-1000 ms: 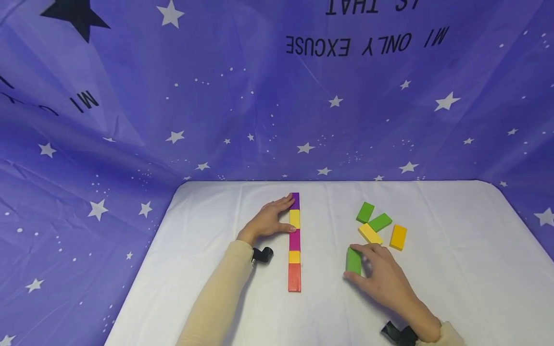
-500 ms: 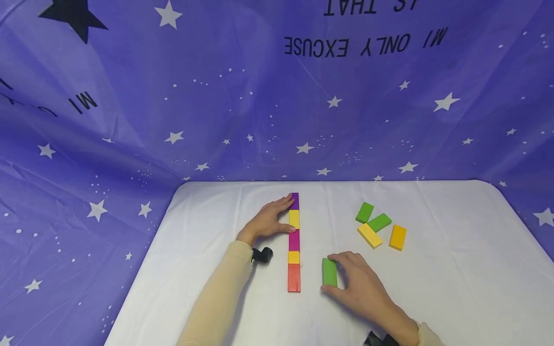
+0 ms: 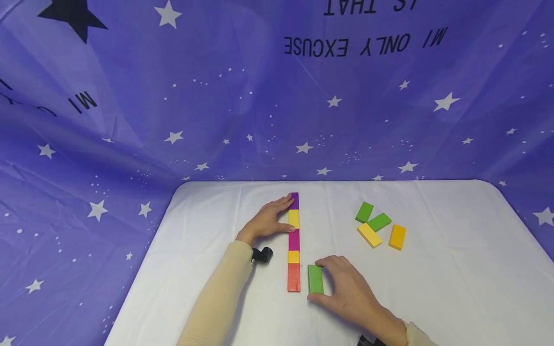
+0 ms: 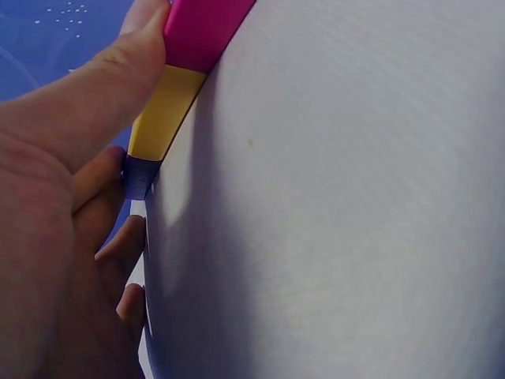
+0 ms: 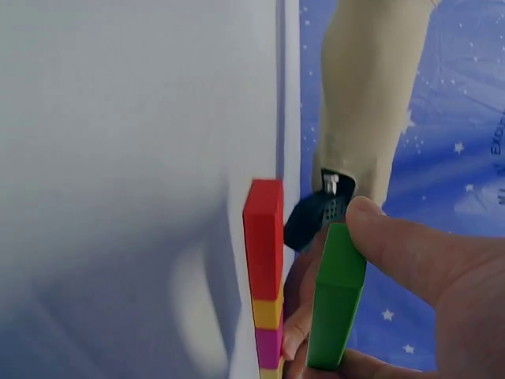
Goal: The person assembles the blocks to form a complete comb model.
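Five colours run in a straight line of blocks down the white table: a purple block (image 3: 295,201), a yellow block (image 3: 294,219), a magenta block (image 3: 294,240), a small orange-yellow block (image 3: 294,257) and a red block (image 3: 294,278) at the near end. My left hand (image 3: 268,221) rests on the row's far part, fingertips on the purple block and thumb at the magenta one, fingers extended. My right hand (image 3: 348,290) pinches a green block (image 3: 315,279) by its two ends between thumb and fingers. That green block is just right of the red block, parallel to it, with a narrow gap between.
On the right lie two green blocks (image 3: 365,212), a pale yellow block (image 3: 370,235) and an orange block (image 3: 397,237), loosely grouped. A purple-blue star-patterned cloth (image 3: 242,120) rises behind and left of the white table (image 3: 467,269).
My right hand has carried the green block leftward and slightly nearer, from beside the loose blocks to beside the red block. The left hand and the row have stayed put.
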A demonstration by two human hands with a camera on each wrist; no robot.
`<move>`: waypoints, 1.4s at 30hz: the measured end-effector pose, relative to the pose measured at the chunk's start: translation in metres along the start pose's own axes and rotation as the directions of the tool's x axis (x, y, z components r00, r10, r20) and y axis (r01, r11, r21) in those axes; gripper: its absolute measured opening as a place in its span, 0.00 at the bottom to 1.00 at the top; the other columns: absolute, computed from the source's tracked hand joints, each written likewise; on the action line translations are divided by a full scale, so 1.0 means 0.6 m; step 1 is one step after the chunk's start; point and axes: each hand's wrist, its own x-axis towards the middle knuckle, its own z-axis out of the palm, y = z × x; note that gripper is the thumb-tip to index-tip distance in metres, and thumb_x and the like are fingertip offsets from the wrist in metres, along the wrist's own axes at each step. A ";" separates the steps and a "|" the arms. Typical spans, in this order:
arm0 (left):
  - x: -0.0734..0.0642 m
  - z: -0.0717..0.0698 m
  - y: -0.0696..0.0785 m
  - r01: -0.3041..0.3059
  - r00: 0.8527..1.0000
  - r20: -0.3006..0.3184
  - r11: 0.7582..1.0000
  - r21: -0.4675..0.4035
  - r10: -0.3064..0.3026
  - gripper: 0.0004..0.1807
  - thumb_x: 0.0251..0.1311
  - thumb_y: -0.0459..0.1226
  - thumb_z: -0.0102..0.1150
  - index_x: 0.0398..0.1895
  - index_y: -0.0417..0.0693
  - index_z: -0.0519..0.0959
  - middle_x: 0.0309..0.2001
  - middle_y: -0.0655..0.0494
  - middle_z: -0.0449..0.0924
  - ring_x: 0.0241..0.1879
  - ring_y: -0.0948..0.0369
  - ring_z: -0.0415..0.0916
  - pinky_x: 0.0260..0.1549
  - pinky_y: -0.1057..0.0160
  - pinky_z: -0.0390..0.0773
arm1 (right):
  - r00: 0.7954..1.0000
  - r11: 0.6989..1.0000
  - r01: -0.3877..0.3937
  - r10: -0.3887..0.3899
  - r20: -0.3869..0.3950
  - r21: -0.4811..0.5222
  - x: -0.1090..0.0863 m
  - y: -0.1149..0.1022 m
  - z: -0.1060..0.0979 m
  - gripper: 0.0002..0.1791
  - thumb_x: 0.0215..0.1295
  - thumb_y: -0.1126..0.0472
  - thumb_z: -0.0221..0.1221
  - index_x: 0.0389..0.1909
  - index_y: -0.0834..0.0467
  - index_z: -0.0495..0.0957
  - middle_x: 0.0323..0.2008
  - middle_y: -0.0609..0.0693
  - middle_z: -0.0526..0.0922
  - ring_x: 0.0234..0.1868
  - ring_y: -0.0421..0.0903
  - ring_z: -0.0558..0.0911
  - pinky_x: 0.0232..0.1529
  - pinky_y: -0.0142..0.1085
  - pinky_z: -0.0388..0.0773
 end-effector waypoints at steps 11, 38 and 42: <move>-0.001 0.000 0.001 0.003 1.000 0.002 1.000 -0.004 -0.003 0.51 0.55 0.52 0.72 0.78 0.49 0.59 0.80 0.57 0.49 0.78 0.54 0.47 0.76 0.48 0.47 | 0.992 0.998 0.057 -0.053 0.110 -0.036 -0.007 -0.023 0.019 0.36 0.44 0.38 0.77 0.52 0.53 0.79 0.47 0.40 0.80 0.50 0.40 0.76 0.54 0.43 0.80; 0.002 0.001 0.002 0.010 1.000 0.004 1.000 -0.019 -0.010 0.50 0.56 0.52 0.72 0.79 0.49 0.58 0.80 0.59 0.47 0.78 0.56 0.46 0.76 0.49 0.46 | 0.959 0.997 0.070 -0.059 0.276 -0.030 -0.013 -0.052 0.037 0.39 0.41 0.30 0.74 0.50 0.50 0.80 0.42 0.37 0.78 0.44 0.38 0.75 0.50 0.42 0.80; 0.000 0.000 0.002 0.010 1.000 0.006 1.000 -0.015 -0.010 0.51 0.56 0.52 0.72 0.79 0.49 0.58 0.80 0.59 0.47 0.78 0.56 0.45 0.76 0.49 0.45 | 0.946 0.997 0.047 -0.024 0.324 -0.061 -0.011 -0.057 0.040 0.40 0.40 0.28 0.73 0.50 0.49 0.80 0.41 0.37 0.77 0.43 0.38 0.74 0.49 0.42 0.80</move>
